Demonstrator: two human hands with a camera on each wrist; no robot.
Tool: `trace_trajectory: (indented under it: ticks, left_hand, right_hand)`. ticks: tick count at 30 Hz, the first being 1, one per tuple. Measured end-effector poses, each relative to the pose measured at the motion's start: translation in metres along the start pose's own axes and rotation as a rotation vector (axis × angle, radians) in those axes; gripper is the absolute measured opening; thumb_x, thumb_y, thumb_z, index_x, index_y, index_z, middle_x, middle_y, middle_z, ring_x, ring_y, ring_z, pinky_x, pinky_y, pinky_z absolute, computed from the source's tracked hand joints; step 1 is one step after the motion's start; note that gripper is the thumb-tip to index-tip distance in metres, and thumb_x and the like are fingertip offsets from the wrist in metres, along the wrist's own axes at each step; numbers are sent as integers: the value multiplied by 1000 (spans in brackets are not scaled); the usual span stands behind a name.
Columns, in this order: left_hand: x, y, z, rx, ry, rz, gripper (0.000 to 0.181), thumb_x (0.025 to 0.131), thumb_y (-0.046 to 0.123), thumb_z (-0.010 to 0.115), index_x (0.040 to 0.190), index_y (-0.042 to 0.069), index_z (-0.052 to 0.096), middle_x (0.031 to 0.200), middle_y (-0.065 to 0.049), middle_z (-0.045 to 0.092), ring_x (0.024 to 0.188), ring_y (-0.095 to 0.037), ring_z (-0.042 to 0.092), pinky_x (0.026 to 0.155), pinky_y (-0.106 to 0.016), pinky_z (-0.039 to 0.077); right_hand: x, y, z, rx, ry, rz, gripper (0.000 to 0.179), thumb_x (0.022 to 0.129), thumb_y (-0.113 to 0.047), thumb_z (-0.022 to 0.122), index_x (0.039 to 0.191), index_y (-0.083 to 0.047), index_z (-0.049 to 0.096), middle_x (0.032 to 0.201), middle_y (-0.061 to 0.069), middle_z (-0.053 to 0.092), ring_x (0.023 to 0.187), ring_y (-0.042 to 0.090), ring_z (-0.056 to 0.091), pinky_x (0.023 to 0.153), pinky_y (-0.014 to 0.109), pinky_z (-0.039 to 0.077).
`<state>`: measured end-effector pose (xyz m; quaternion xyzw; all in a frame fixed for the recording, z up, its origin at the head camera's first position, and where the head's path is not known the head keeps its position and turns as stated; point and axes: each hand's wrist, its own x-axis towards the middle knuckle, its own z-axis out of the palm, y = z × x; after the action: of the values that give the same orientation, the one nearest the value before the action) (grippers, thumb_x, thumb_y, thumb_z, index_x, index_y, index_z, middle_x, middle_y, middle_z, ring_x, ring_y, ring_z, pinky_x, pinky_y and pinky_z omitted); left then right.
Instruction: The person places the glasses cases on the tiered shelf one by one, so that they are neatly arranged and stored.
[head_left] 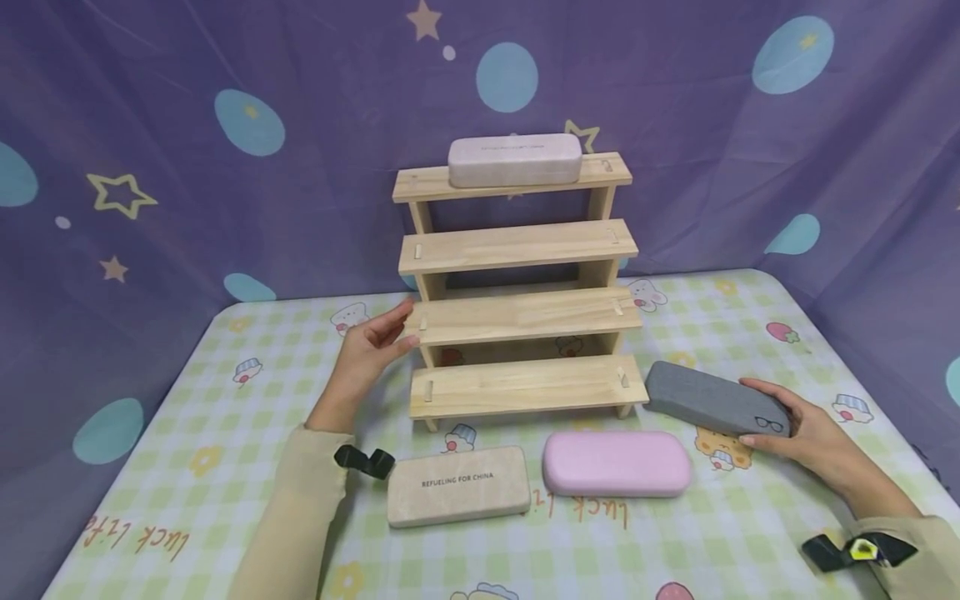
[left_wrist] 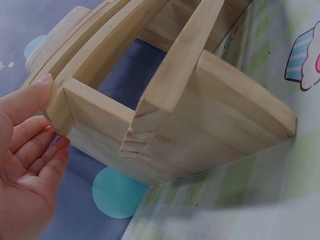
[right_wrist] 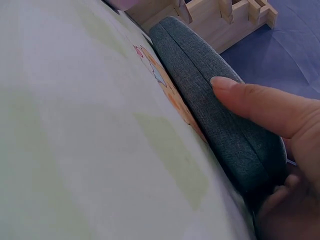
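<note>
A stepped wooden display shelf (head_left: 525, 315) with several boards stands in the middle of the table. My left hand (head_left: 377, 335) grips the left end of one of its middle boards, thumb (left_wrist: 42, 86) on the upper side and fingers bent below. At the right, my right hand (head_left: 806, 425) holds the near end of a grey glasses case (head_left: 708, 398) between thumb and fingers. In the right wrist view, the thumb lies along the seam side of that grey case (right_wrist: 195, 65); the other fingers are mostly hidden. The case lies at a slant, its far end close to the shelf's lowest step.
A pale glasses case (head_left: 514, 161) sits on the top board. In front of the shelf lie a beige glasses case (head_left: 459, 492) with lettering and a pink glasses case (head_left: 617, 467). A purple curtain (head_left: 330, 208) hangs behind the checked tablecloth (head_left: 247, 467).
</note>
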<state>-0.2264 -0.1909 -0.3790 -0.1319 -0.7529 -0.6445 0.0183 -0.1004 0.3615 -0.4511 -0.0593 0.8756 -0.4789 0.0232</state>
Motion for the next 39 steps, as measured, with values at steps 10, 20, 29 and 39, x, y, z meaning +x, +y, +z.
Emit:
trace_trajectory:
  ticks: [10, 20, 29, 39]
  left_hand:
    - [-1, 1, 1, -1, 7, -4, 52, 86, -2, 66, 134, -6, 47, 141, -14, 46, 131, -22, 42, 110, -26, 35]
    - [-1, 2, 1, 2, 15, -7, 52, 85, -2, 66, 134, -6, 47, 141, -14, 46, 131, -22, 42, 110, -27, 35]
    - [-2, 1, 1, 6, 10, -5, 52, 86, -1, 66, 134, -5, 47, 141, -13, 46, 132, -21, 42, 109, -26, 35]
    - [-1, 1, 0, 26, -6, -2, 52, 87, 2, 66, 135, -3, 47, 142, -12, 45, 132, -21, 41, 110, -27, 34]
  right_hand:
    - [-2, -3, 0, -17, 17, 48, 73, 81, -15, 75, 144, -13, 38, 117, -26, 44, 102, -17, 42, 78, 0, 34]
    - [-4, 1, -2, -11, 52, 62, 70, 80, -14, 76, 142, -16, 43, 117, -28, 46, 103, -14, 42, 76, 2, 33]
    - [-4, 0, -2, 104, 40, 19, 68, 81, -1, 71, 142, -9, 42, 121, -25, 49, 107, -11, 46, 79, 5, 40]
    - [-5, -7, -8, 396, 45, -43, 66, 79, 15, 62, 139, -7, 45, 126, -13, 53, 108, -3, 51, 81, 8, 45]
